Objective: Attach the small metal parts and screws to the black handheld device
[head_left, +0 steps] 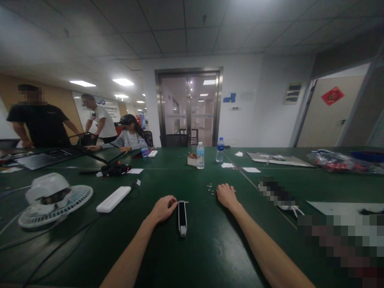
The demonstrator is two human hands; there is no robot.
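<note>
My left hand [163, 208] rests on the green table [210, 248] with its fingers curled, their tips touching the upper left side of a slim black and white device [182, 217] that lies flat in front of me. My right hand [226, 195] lies knuckles up on the table to the right, fingers bent under, holding nothing that I can see. A few small metal rings [211, 188] are scattered just left of the right hand.
A white desk fan [51, 200] lies at the left, with a white power bank [113, 199] and cables beside it. Two water bottles [200, 156] and a small box stand mid-table. Three people are at the far left end. Papers and bags lie at the right.
</note>
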